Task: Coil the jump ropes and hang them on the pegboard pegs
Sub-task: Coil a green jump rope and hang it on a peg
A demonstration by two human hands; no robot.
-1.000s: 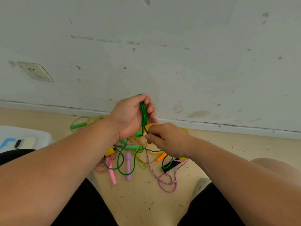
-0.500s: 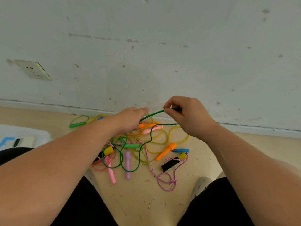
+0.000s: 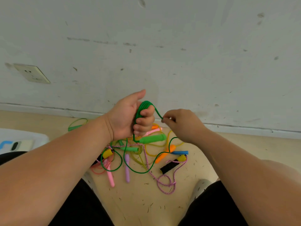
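Green plastic jump rope cord (image 3: pixel 143 106) lies gathered in several loops inside the left hand (image 3: pixel 128 118), whose fingers are curled closed around the bundle, thumb raised above it. From the top of that fist a single strand arcs down to the right hand (image 3: pixel 180 124), where the thumb and forefinger are pinched tight on it; the other fingers of that hand are loosely bent. Below the left fist one green ribbed handle (image 3: pixel 153 138) hangs on the cord, just under the curled fingers. More of the same cord trails from under the right hand down onto the beige floor (image 3: pixel 138 201), sweeping in a wide loop back toward a second green handle (image 3: pixel 130 149) lying beneath the left wrist.

Under both hands sits a tangle of other ropes: a pink-and-white braided rope (image 3: pixel 166 185) with black foam handles capped in yellow (image 3: pixel 172 164), a lilac plastic handle (image 3: pixel 127 168), a pink plastic handle (image 3: pixel 110 175), an orange handle (image 3: pixel 164 154) and a blue handle (image 3: pixel 180 152) nearer the right wrist. Farther left of the left forearm lies another green rope (image 3: pixel 76 125). Behind the hands rises a scuffed white wall (image 3: pixel 179 62) with a socket plate (image 3: pixel 31 73).
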